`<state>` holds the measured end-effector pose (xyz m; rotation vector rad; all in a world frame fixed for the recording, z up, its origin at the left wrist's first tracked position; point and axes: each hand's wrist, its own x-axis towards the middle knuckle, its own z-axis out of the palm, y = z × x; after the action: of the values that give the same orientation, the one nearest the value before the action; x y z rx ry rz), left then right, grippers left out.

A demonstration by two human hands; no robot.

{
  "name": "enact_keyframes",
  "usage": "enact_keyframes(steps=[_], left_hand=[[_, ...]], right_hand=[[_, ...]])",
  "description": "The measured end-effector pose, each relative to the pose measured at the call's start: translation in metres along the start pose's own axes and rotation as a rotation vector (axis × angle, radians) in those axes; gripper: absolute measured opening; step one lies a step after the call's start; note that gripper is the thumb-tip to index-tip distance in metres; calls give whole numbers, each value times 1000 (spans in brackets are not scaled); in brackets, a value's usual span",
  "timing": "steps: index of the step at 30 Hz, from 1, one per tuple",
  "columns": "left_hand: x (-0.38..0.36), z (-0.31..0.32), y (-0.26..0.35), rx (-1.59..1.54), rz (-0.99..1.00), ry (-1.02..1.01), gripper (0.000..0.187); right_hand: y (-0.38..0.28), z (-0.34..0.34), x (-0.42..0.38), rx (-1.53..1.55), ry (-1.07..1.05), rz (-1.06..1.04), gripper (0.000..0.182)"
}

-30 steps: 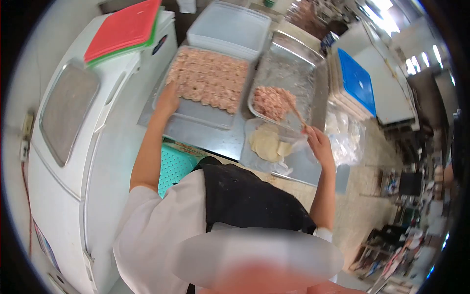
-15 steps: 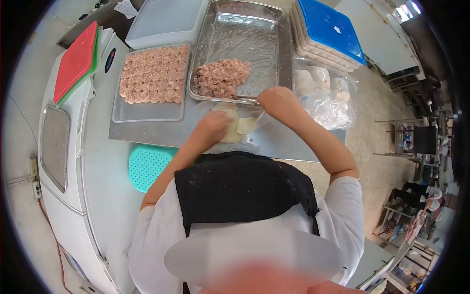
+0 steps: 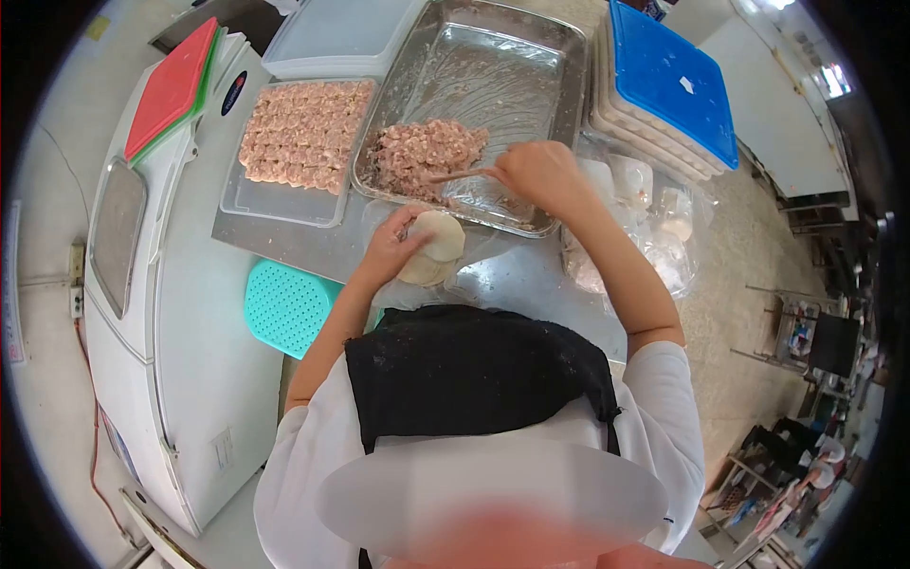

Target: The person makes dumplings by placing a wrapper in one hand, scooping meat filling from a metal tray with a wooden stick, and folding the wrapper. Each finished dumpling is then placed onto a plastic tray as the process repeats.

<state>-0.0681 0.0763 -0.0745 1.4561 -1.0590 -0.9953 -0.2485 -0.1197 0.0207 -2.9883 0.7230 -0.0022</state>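
My left hand [image 3: 391, 248] pinches the edge of a round, pale dough wrapper [image 3: 440, 237] between thumb and fingers. Under it, more wrappers [image 3: 427, 273] lie on clear plastic near the table's front edge. A thin wooden stick [image 3: 464, 175] is gripped in my right hand [image 3: 540, 174], which is closed over the metal tray [image 3: 526, 216]. The stick's far end reaches the mound of chunky minced meat [image 3: 428, 152] in the tray's near left part; whether it is flat or round there I cannot make out.
Left of the metal tray, a plastic tray [image 3: 284, 201] bears rows of meat-topped pieces. A lidded clear container [image 3: 332, 38] sits behind it. On the right are stacked boxes under a blue lid [image 3: 673, 81] and bagged white packs [image 3: 654, 228]. A turquoise perforated stool [image 3: 289, 308] stands below.
My left hand has lifted one wrapper from the pile. My right hand has moved from the tray's near rim to over the tray, bringing the stick to the meat. The view has turned slightly.
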Motion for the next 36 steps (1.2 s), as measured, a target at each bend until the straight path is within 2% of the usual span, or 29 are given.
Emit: enact_keyframes(steps=[1,2,3,4,6,8,10,11,13,14,16,17,19,20,22,23,25,26,28,29,31,32,34,36], left_hand=[[2,-5,5,185,140,-49,19],[6,-12,10,186,138,-44,19],[9,-19,14,503,214,-142,21],[12,-24,15,820,290,-240,23],[17,-29,11,806,320,-237,22],[17,-36,8,792,354,-238,21],[14,-41,21,342,18,-208,24],[15,-44,23,335,22,-213,24],[14,-50,23,481,195,-285,24],[17,-53,19,474,197,-289,24],[29,-60,10,845,446,-468,22],[32,-62,8,840,452,-472,22],[38,-62,8,653,398,-464,20],[39,-63,8,650,405,-469,20],[37,-65,8,574,367,-419,19],[38,-68,10,569,377,-427,19],[40,-74,18,367,228,-468,19],[40,-77,16,361,231,-474,19],[42,-85,11,365,312,-573,22],[43,-85,6,362,316,-579,22],[46,-79,0,488,442,-691,24],[47,-76,-3,486,449,-697,24],[52,-69,1,468,251,-706,26],[54,-70,4,344,237,-674,26]], right_hand=[[-4,13,6,2,0,-8,38],[-13,33,15,53,62,-37,28],[-20,51,20,105,120,-63,19],[-28,64,21,104,117,-65,19],[-46,76,17,130,70,-116,26],[-40,66,9,163,20,-80,30],[-24,40,1,340,7,17,26],[-21,25,0,334,5,23,26],[-20,3,1,204,99,77,36],[-22,6,7,199,95,83,36],[-29,25,22,17,15,102,32],[-39,36,23,13,14,110,32],[-62,57,21,73,-154,133,35],[-64,60,18,68,-153,141,35],[-58,61,6,354,-94,258,35],[-52,59,1,348,-91,269,35],[-41,50,-7,721,-62,266,37],[-38,39,-11,718,-63,274,37],[-44,-10,-12,368,-135,385,34],[-45,-17,-13,365,-134,393,34],[-47,-25,-13,-58,-321,374,35],[-50,-17,-17,-60,-320,383,35],[-58,7,-24,91,-210,347,35],[-53,4,-29,166,-234,359,29]])
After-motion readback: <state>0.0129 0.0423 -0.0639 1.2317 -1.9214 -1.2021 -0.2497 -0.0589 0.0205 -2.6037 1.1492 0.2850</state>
